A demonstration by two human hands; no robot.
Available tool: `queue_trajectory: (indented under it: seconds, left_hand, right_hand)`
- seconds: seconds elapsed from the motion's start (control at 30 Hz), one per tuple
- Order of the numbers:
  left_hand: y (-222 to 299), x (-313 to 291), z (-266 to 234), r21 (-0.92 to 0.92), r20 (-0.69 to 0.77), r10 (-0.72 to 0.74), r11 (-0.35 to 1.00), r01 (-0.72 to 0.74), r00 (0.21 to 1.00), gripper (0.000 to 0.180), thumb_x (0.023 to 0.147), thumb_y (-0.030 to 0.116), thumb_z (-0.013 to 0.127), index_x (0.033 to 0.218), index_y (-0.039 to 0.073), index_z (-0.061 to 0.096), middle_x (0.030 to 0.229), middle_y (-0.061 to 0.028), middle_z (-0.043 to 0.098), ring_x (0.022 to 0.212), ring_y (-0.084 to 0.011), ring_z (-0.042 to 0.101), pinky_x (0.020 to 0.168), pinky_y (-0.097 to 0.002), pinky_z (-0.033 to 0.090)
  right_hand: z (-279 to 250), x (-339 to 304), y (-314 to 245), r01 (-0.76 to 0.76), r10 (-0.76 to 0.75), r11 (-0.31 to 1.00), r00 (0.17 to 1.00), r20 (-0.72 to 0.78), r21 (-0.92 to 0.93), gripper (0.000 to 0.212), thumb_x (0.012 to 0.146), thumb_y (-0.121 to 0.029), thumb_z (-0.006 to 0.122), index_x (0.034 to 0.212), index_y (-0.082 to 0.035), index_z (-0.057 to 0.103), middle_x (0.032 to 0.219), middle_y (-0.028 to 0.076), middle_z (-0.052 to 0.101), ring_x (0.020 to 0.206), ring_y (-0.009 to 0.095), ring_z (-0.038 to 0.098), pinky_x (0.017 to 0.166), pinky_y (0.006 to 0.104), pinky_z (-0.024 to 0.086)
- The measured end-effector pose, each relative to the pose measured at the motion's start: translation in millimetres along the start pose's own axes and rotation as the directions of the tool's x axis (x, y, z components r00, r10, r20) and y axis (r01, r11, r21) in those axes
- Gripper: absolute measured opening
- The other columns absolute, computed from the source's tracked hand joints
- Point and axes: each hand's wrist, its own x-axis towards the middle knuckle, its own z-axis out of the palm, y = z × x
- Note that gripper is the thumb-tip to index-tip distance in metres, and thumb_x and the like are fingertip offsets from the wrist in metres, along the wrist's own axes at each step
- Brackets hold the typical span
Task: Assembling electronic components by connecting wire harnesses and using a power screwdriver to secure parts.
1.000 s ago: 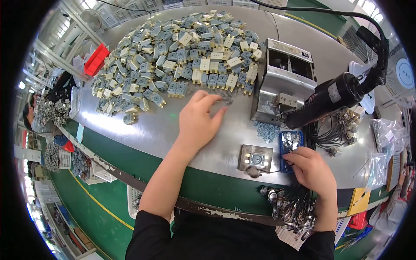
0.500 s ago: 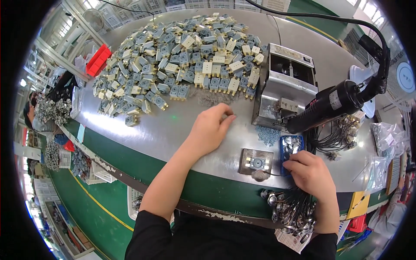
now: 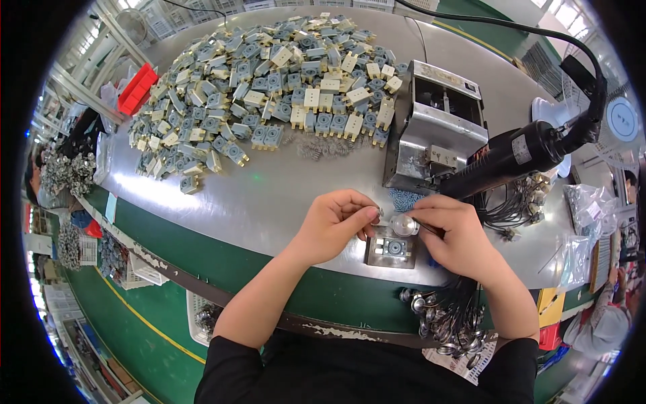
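Observation:
My right hand (image 3: 457, 236) pinches a round silver metal disc (image 3: 404, 225) with a dark lead attached. The disc is tilted just above a metal fixture block (image 3: 374, 258), where a grey square housing (image 3: 395, 248) is seated. Facing it, my left hand (image 3: 338, 225) has thumb and forefinger pinched together at the disc's left side. Something tiny shows at those fingertips, too small to name. Behind the disc, a pile of small blue-grey screws (image 3: 406, 200) lies partly hidden by my right hand. A blue tray beside the block is mostly covered by that hand.
A large heap of grey and cream housings (image 3: 269, 87) fills the back left, with thin springs (image 3: 326, 148) before it. At right stand a metal machine (image 3: 437, 128) and a black electric screwdriver (image 3: 505, 161). Wired metal discs (image 3: 451, 316) hang over the front edge.
My left hand has come right and nearer, in to the fixture. My right hand has moved up and left from the blue tray, lifting the metal disc off the block's front edge.

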Motion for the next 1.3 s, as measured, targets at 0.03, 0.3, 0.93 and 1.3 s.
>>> queue_trajectory:
  seconds: [0.03, 0.3, 0.93, 1.3]
  left_hand:
    - [0.1, 0.0, 0.3, -0.006, -0.004, -0.001, 1.000, 0.001, 1.000, 0.011, 0.106, 0.006, 0.066, 0.112, -0.004, 0.067, 0.095, -0.0099, 0.075, 0.079, -0.0136, 0.071, 0.069, -0.0274, 0.057]
    - [6.4, 2.6, 5.0, 0.059, 0.095, -0.090, 0.995, 0.084, 0.991, 0.013, 0.104, 0.007, 0.069, 0.112, -0.002, 0.064, 0.094, -0.0074, 0.075, 0.083, -0.0119, 0.073, 0.068, -0.0250, 0.056]
    - [-4.6, -7.4, 1.6, -0.053, -0.201, 0.203, 0.975, -0.218, 0.958, 0.025, 0.091, -0.010, 0.077, 0.110, -0.001, 0.062, 0.112, -0.0191, 0.077, 0.104, -0.0208, 0.076, 0.092, -0.0342, 0.063]
    - [-7.0, -11.4, 15.3, -0.040, -0.264, 0.356, 0.925, -0.379, 0.896, 0.030, 0.089, -0.016, 0.076, 0.110, -0.003, 0.060, 0.110, -0.0183, 0.073, 0.107, -0.0267, 0.076, 0.093, -0.0355, 0.065]
  right_hand:
    - [3.2, 2.6, -4.3, -0.048, 0.049, 0.998, 0.999, -0.018, 0.029, 0.032, 0.077, 0.007, 0.072, 0.108, 0.003, 0.077, 0.109, 0.019, 0.072, 0.094, 0.036, 0.073, 0.083, 0.0379, 0.059]
    - [18.7, 24.2, -5.1, -0.091, 0.090, 0.995, 0.995, 0.029, 0.031, 0.024, 0.081, -0.002, 0.084, 0.104, 0.003, 0.078, 0.101, 0.017, 0.074, 0.090, 0.032, 0.074, 0.080, 0.0364, 0.058]
    - [26.3, 34.2, -15.8, -0.168, 0.182, 0.975, 0.979, -0.090, 0.144, 0.013, 0.084, -0.002, 0.083, 0.095, 0.004, 0.079, 0.090, 0.014, 0.075, 0.079, 0.021, 0.071, 0.072, 0.0322, 0.054]
    - [27.8, 29.5, -19.8, -0.146, 0.161, 0.983, 0.978, -0.134, 0.114, 0.014, 0.083, 0.001, 0.077, 0.097, 0.002, 0.080, 0.094, 0.016, 0.077, 0.084, 0.029, 0.075, 0.078, 0.0353, 0.058]
